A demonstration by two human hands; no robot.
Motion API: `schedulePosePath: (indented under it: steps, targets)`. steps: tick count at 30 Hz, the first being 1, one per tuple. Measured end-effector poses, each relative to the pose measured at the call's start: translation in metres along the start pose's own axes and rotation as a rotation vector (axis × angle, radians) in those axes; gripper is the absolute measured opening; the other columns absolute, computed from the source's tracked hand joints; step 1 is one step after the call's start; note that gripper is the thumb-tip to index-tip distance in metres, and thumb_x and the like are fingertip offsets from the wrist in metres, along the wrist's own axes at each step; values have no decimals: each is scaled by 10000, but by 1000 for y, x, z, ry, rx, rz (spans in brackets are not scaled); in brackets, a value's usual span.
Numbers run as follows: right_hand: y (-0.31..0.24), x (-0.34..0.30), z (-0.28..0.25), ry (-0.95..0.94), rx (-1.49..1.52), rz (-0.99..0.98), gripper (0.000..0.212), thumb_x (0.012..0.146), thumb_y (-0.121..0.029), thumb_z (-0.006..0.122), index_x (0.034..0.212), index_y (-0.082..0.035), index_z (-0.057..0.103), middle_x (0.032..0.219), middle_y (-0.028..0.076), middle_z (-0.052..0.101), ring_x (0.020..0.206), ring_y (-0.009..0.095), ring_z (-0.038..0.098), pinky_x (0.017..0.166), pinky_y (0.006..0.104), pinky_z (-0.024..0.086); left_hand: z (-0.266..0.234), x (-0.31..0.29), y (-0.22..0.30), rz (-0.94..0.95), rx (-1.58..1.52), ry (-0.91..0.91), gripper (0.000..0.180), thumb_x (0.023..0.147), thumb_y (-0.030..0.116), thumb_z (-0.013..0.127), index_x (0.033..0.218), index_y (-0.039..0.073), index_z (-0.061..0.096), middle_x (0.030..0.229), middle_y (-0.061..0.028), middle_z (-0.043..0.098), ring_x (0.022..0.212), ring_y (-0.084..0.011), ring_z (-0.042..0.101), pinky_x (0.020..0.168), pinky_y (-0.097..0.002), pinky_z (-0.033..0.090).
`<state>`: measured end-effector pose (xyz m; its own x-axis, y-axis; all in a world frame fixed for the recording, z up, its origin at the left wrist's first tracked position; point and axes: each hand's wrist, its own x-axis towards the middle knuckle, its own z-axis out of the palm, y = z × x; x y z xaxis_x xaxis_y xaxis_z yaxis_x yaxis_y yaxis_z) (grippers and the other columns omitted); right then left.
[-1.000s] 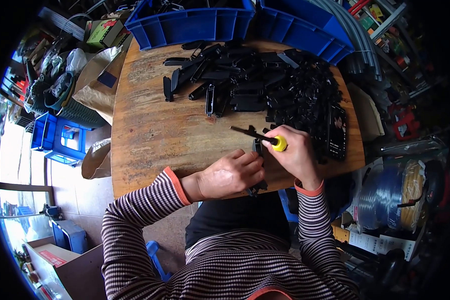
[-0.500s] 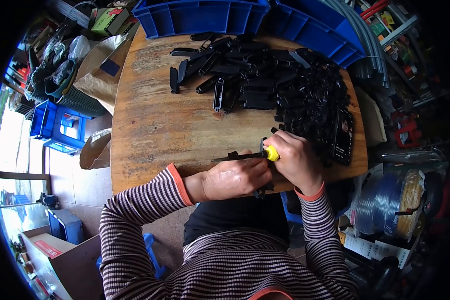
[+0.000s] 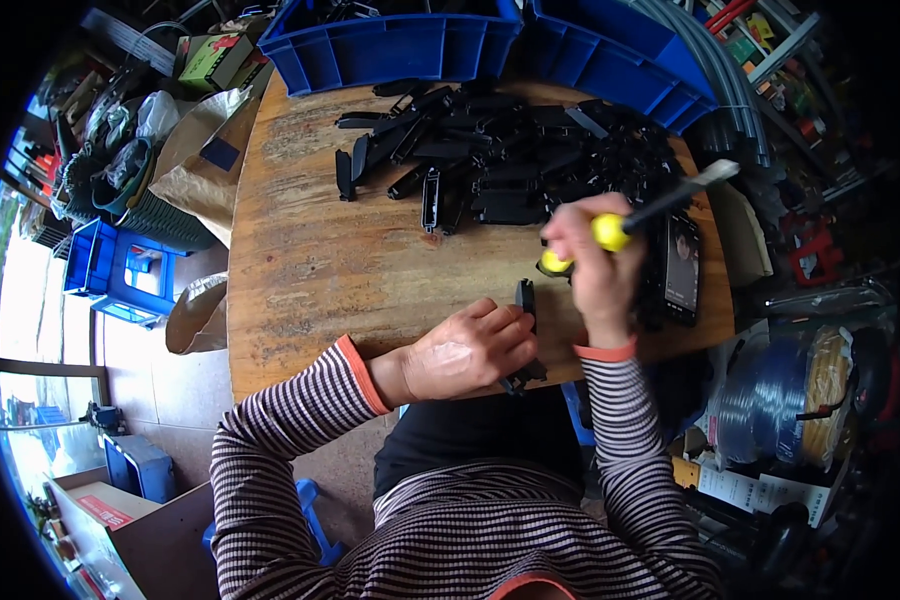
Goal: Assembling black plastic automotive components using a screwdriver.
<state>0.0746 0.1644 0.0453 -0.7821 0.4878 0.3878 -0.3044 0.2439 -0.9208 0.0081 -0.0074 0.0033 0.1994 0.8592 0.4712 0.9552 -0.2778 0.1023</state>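
My left hand [image 3: 470,347] is at the table's near edge, its fingers curled round a long black plastic part [image 3: 526,297]. One end of that part stands up past my fingertips, and the rest is mostly covered. My right hand [image 3: 600,265] is raised to the right of it, closed round the yellow handle of a screwdriver [image 3: 611,232]. The screwdriver's dark shaft and pale tip point up and to the right, blurred by motion. Beyond both hands lies a heap of black plastic parts [image 3: 510,205], with smaller black pieces toward the right.
The wooden table [image 3: 300,250] has a worn top. Two blue crates [image 3: 400,55] [image 3: 620,75] stand along its far edge, the left one holding black parts. A phone [image 3: 682,268] lies at the right edge. A brown paper bag [image 3: 195,165] is to the left, coiled tubing [image 3: 780,400] to the right.
My right hand has lifted away from my left, up and to the right. The screwdriver has swung from pointing left to pointing up and right. My left hand stays nearly in place.
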Motion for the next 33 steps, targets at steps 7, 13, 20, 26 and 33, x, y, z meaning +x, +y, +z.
schedulePosePath:
  steps: [7,13,20,26,33]
  targets:
    - [23,-10,-34,-215,-788,-57,143,780,-81,691,894,-16,633,810,128,636,726,292,642,645,361,506,8,10,-13,7,25,-131,461,691,166,645,1133,48,600,1174,-78,595,1096,-258,571,858,-347,489]
    - [23,-30,-23,-258,-929,43,180,743,-76,711,912,-49,654,866,112,610,817,341,619,684,396,498,-18,-34,-58,-479,-329,111,289,809,117,651,1098,109,638,971,-46,652,843,-166,612,718,-286,507]
    - [23,-25,-29,-264,-916,40,183,736,-77,719,893,-43,632,891,112,609,807,336,622,676,398,500,-120,3,-247,-1113,-918,823,284,861,276,685,1020,41,668,776,-19,634,584,-89,541,492,-219,410]
    - [26,-25,-20,-298,-927,9,213,706,-25,719,884,-18,604,900,113,612,803,329,630,677,399,504,-171,25,-329,-994,202,792,467,779,215,736,1196,73,580,968,-109,680,797,-243,659,702,-304,548]
    - [26,-15,-36,-350,-862,-9,209,699,24,692,892,-1,617,880,128,623,788,324,638,669,376,510,-43,14,-118,-686,242,-105,395,833,133,682,1211,86,572,895,-97,645,745,-205,652,612,-337,532]
